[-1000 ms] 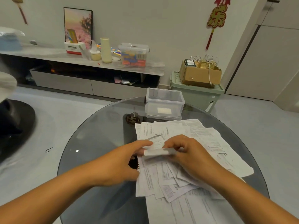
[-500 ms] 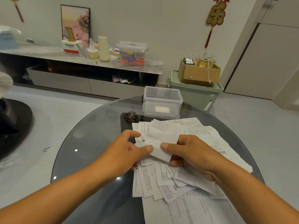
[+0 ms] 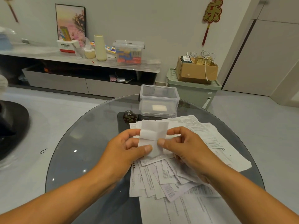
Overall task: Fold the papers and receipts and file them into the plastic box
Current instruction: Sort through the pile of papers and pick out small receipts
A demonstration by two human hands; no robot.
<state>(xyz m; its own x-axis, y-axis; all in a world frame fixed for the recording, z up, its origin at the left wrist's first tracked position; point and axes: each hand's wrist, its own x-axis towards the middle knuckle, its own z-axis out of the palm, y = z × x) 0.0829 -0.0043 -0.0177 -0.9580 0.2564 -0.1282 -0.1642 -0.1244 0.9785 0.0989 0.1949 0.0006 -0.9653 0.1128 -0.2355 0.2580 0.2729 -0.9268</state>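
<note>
**Caller:** White paper, up in the air. From the head view, your left hand (image 3: 127,148) and right hand (image 3: 181,146) are both pinching one small receipt (image 3: 152,135) above the pile of papers (image 3: 163,175). Each grip is clamped on it: left thumb on the lower left of the near face, right thumb just beside it on the lower right, the other fingers curled behind the side edges.

**Spotter:** And it's only part folded, I'd say. One flap lies across the upper left; the top stands up loose above your fingers.

**Caller:** That's the risk. Thin paper, held low. If you press the next crease with the top edges out of line, I reckon it comes out skewed and bulky. Let one thumb slide and the flap may spring open.

**Spotter:** A drop would hurt too. It hangs right over the loose sheets on the glass tabletop (image 3: 84,143). Fall in there and you'd be hunting for it among near look-alikes.

**Caller:** Where's it headed?

**Spotter:** The plastic box (image 3: 159,101), lid off, sits at the far side of the pile, straight beyond your hands and well apart from the receipt. Something pale lies on its bottom; I can't tell what.

**Caller:** So a forward reach over the stack. Drag a wrist low and you could sweep sheets toward the edge.

**Spotter:** Only this one view, mind, so the back of the receipt is hidden.
</note>
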